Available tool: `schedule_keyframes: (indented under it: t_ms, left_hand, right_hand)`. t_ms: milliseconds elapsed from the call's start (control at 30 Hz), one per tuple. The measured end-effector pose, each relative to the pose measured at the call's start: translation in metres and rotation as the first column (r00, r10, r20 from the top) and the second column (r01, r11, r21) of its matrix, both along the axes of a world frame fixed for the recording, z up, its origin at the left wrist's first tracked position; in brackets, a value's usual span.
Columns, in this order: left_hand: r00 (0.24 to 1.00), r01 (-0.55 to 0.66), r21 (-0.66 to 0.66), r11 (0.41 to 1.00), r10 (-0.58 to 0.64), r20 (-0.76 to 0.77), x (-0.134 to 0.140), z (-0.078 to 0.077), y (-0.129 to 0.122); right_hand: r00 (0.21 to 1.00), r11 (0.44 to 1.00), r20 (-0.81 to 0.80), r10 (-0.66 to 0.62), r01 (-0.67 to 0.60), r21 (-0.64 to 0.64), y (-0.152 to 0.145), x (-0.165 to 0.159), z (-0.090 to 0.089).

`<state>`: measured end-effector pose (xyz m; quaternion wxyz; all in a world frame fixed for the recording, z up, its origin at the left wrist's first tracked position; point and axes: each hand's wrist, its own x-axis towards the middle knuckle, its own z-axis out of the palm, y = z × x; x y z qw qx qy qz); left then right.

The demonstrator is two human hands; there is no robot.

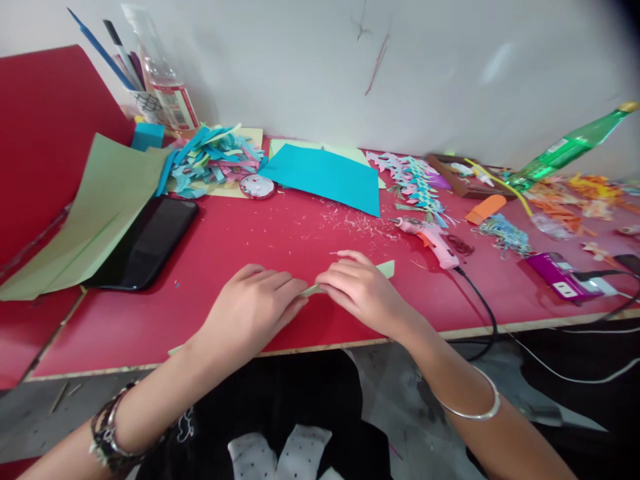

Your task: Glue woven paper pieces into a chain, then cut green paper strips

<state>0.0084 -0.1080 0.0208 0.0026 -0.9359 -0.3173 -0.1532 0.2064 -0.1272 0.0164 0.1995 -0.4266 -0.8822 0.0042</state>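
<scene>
Between my two hands, low over the front of the red table, runs a narrow pale green paper strip (313, 290). My left hand (255, 303) has its fingers closed on the strip's left part. My right hand (363, 290) pinches it from the other side, and a pale green end (387, 269) shows past the knuckles. Most of the strip is hidden under the fingers. Beyond my hands lies a bright blue paper sheet (325, 177), and a pink hot glue gun (429, 241) rests to the right.
Left are a black phone (145, 243) and a green paper sheet (93, 220). Behind them lie a heap of paper strips (215, 157), a clear bottle (167, 87) and a round lid (257, 187). At right are a green bottle (565, 150) and a purple power strip (563, 275) with cords.
</scene>
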Motion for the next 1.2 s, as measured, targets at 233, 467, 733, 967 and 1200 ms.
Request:
schedule_keyframes:
  t_ms: [233, 467, 733, 967, 1200]
  left_hand:
    - [0.998, -0.005, 0.182, 0.983, 0.015, -0.055, 0.01, 0.011, 0.003]
    - [1.0, 0.03, 0.256, 0.966, -0.029, -0.008, 0.005, 0.002, 0.004]
    - [0.997, 0.026, 0.204, 0.979, -0.01, -0.079, -0.013, 0.001, 0.009]
    - [0.983, -0.051, 0.106, 0.993, 0.069, -0.171, -0.041, 0.003, 0.012]
    - [0.978, -0.03, 0.085, 0.996, 0.047, -0.204, -0.036, 0.013, 0.011]
  right_hand:
    - [0.997, 0.998, -0.048, -0.057, 0.056, -0.027, 0.001, -0.013, 0.008]
    - [0.98, 0.991, -0.147, -0.134, 0.13, -0.038, -0.002, -0.02, 0.003]
    - [0.989, 0.986, -0.033, -0.147, 0.149, 0.069, -0.003, 0.001, -0.001]
    - [0.949, 0.947, -0.04, -0.313, 0.315, 0.068, -0.001, 0.042, -0.001]
    - [0.987, 0.978, -0.091, -0.134, 0.146, 0.146, -0.005, 0.01, 0.021]
